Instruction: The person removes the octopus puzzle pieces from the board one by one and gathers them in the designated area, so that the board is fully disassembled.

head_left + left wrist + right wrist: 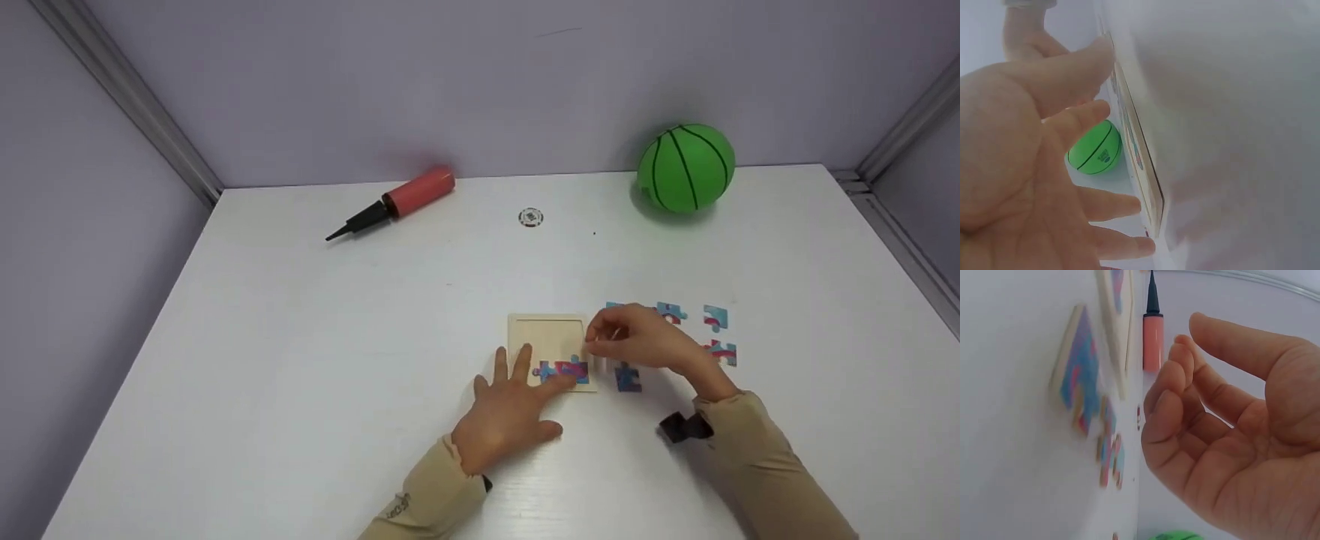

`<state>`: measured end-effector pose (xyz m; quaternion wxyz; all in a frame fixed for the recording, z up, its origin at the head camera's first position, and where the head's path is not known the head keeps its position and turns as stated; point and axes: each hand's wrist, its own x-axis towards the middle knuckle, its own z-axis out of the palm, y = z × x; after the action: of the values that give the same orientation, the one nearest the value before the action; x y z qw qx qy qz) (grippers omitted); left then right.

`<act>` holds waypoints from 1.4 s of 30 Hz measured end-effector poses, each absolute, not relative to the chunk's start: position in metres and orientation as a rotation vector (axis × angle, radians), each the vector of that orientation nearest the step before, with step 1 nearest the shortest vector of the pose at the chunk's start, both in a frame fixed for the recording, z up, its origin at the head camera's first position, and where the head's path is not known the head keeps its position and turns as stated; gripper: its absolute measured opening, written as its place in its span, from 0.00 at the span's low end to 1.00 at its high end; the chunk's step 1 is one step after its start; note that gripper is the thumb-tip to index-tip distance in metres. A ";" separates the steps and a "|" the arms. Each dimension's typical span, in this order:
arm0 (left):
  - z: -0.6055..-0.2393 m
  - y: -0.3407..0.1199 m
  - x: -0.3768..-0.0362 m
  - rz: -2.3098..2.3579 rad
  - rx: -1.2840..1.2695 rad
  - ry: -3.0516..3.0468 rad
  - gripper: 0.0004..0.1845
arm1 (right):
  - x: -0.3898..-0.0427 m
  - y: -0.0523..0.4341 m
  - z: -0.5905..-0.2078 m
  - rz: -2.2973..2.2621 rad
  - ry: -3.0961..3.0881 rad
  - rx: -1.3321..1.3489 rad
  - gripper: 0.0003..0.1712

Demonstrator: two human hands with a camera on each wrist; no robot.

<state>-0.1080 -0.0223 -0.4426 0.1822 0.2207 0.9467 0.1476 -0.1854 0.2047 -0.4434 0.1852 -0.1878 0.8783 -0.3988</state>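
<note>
A shallow wooden puzzle frame (551,337) lies on the white table, with joined blue-and-pink puzzle pieces (571,367) along its near edge. My left hand (504,420) is spread over the frame's lower left, its index finger touching the piece at the lower right corner. My right hand (649,341) hovers just right of the frame with loosely curled fingers. In the right wrist view a gap shows between thumb and fingertips, and nothing is in them. Below it a loose puzzle piece (628,378) lies on the table; another (613,305) is partly hidden behind the hand.
More loose pieces lie right of the right hand, among them a corner piece (716,317) and a red-and-blue piece (724,352). Farther back are a red hand pump (420,193), a round chip (531,217) and a green ball (686,169) by the wall.
</note>
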 end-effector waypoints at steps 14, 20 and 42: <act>-0.445 -0.017 -0.110 0.291 0.684 2.658 0.36 | -0.196 0.158 -0.447 -1.140 2.402 -0.658 0.06; -0.445 -0.015 -0.111 0.276 0.665 2.663 0.37 | -0.195 0.156 -0.451 -1.103 2.419 -0.668 0.07; -0.447 -0.017 -0.110 0.256 0.687 2.683 0.36 | -0.191 0.152 -0.451 -1.025 2.393 -0.728 0.07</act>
<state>-0.1104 -0.0173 -0.4474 0.1791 0.2430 0.9490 0.0907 -0.1906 0.1518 -0.4510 0.2176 -0.2629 0.8640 -0.3702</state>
